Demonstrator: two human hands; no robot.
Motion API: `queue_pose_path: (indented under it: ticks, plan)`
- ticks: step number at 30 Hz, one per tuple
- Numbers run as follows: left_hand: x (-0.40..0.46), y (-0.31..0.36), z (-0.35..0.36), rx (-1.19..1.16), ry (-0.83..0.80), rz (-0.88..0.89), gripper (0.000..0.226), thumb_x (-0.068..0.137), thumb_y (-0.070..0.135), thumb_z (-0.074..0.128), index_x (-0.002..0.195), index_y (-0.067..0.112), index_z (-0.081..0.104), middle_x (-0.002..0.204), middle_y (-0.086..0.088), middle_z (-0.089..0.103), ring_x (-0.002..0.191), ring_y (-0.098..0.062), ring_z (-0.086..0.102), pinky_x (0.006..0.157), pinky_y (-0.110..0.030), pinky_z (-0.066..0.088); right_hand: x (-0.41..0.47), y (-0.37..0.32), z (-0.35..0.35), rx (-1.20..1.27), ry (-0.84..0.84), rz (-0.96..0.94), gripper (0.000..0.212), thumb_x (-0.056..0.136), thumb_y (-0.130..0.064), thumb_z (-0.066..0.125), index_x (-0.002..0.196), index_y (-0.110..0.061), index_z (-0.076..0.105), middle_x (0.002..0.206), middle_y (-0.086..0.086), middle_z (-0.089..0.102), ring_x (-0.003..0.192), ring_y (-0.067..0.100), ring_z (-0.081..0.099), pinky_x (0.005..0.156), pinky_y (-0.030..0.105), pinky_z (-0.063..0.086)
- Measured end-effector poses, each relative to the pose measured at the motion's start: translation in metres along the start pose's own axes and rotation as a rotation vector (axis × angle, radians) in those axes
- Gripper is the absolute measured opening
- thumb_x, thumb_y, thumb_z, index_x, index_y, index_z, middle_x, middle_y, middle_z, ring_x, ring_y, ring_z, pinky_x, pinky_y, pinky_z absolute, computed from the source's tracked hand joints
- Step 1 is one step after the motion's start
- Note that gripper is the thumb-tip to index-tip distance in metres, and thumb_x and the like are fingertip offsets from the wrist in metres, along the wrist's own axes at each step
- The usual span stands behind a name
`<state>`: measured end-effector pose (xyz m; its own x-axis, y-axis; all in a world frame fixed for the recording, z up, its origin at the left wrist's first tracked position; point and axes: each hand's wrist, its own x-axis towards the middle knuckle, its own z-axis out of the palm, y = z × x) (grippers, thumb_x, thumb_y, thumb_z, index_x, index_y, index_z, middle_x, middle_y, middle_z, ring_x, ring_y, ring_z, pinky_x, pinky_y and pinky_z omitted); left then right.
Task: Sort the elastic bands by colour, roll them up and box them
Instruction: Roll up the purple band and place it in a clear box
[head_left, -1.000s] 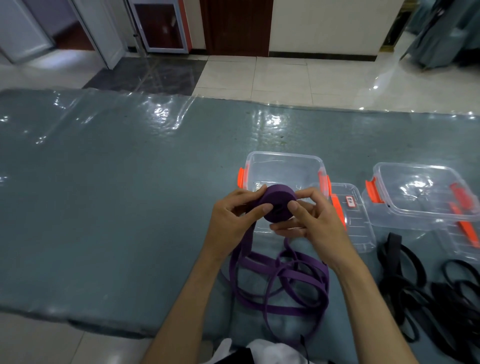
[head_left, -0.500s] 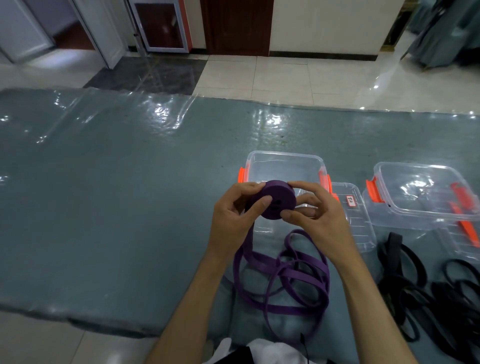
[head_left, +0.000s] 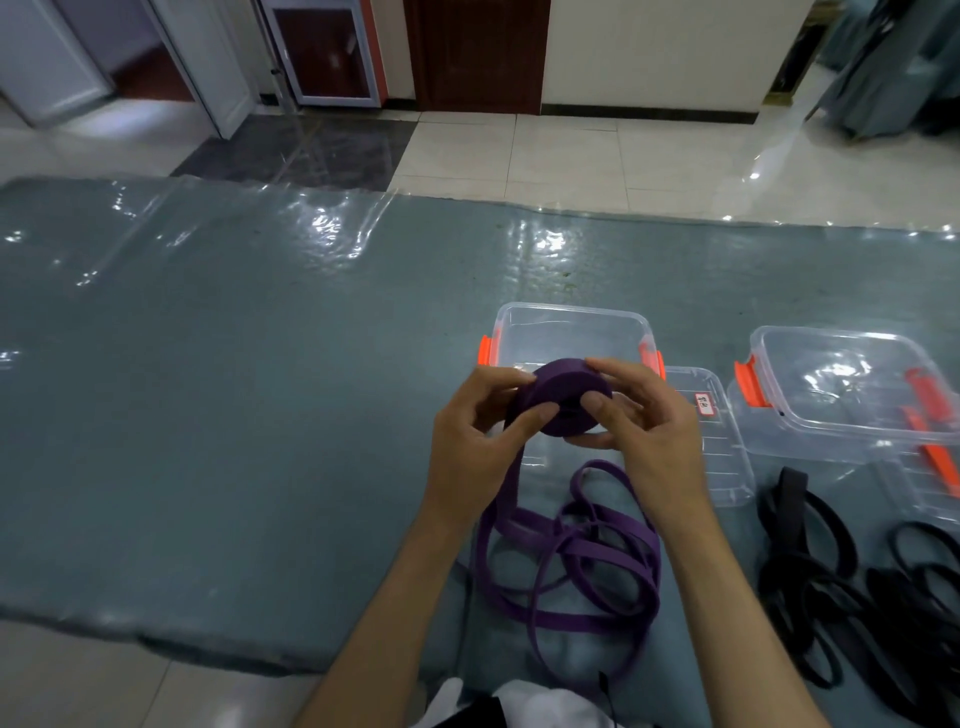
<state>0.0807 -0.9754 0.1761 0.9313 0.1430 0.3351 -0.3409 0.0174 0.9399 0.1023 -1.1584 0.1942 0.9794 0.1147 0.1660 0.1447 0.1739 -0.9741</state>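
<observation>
A purple elastic band roll (head_left: 563, 400) is held above the table between both hands. My left hand (head_left: 478, 447) grips its left side with thumb and fingers. My right hand (head_left: 644, 431) pinches its right side, thumb on the flat face. From the roll a loose purple tail (head_left: 571, 561) drops down and lies in tangled loops on the table near me. A clear plastic box (head_left: 571, 327) with orange clips stands just behind the roll, its inside partly hidden by my hands.
A clear lid (head_left: 722, 452) with a label lies right of the box. A second clear box (head_left: 841, 395) with orange clips stands at the right. Black elastic bands (head_left: 857, 587) lie in a heap at the near right. The grey table (head_left: 234, 415) is covered in shiny plastic film.
The roll has turned and risen slightly between my hands and has grown a little thicker. More of the purple tail has been drawn up from the loops on the table.
</observation>
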Motion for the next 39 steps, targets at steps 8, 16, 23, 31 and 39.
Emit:
queue_pose_path:
  ticks: [8,16,23,31,39]
  plan:
    - [0.000,0.001,-0.004,-0.110,0.002,-0.088,0.044,0.088,0.009,0.083,0.128,0.022,0.070,0.117,-0.007,0.078,0.110,-0.025,0.075,0.096,-0.033,0.060,0.005,0.001,-0.010,-0.042,0.030,0.007,0.030,0.081,-0.032,0.090,0.100,-0.025,0.068,0.116,0.008,0.079,0.112,0.029,0.075,0.093,0.036,0.062]
    - [0.004,0.002,-0.004,-0.183,0.038,-0.086,0.022,0.090,0.004,0.080,0.110,0.013,0.076,0.114,-0.011,0.078,0.109,-0.028,0.075,0.093,-0.030,0.060,0.000,0.001,-0.007,0.089,-0.033,0.093,0.074,0.075,-0.030,0.094,0.140,-0.035,0.059,0.112,0.016,0.078,0.103,0.037,0.077,0.084,0.043,0.065]
    - [0.004,-0.002,-0.009,-0.197,-0.036,-0.103,0.035,0.090,0.003,0.079,0.125,0.006,0.073,0.121,-0.010,0.078,0.114,-0.029,0.074,0.098,-0.032,0.059,0.001,-0.002,-0.003,-0.012,-0.051,0.041,0.049,0.081,-0.020,0.085,0.127,-0.020,0.069,0.121,0.004,0.077,0.114,0.029,0.074,0.091,0.037,0.063]
    - [0.000,-0.005,-0.012,-0.163,0.055,-0.110,0.020,0.091,0.014,0.082,0.110,0.014,0.075,0.113,-0.009,0.079,0.106,-0.029,0.077,0.091,-0.031,0.061,0.006,-0.007,-0.006,-0.259,-0.177,0.099,0.048,0.089,-0.025,0.082,0.133,-0.033,0.067,0.103,0.001,0.079,0.089,0.021,0.081,0.079,0.029,0.065]
    - [0.000,-0.014,-0.013,-0.185,-0.007,-0.142,0.035,0.087,0.004,0.082,0.121,0.010,0.077,0.122,-0.015,0.075,0.117,-0.030,0.072,0.103,-0.035,0.057,0.003,-0.003,-0.005,-0.220,-0.087,-0.006,0.042,0.090,-0.019,0.081,0.128,-0.036,0.074,0.115,-0.002,0.077,0.098,0.024,0.077,0.083,0.032,0.065]
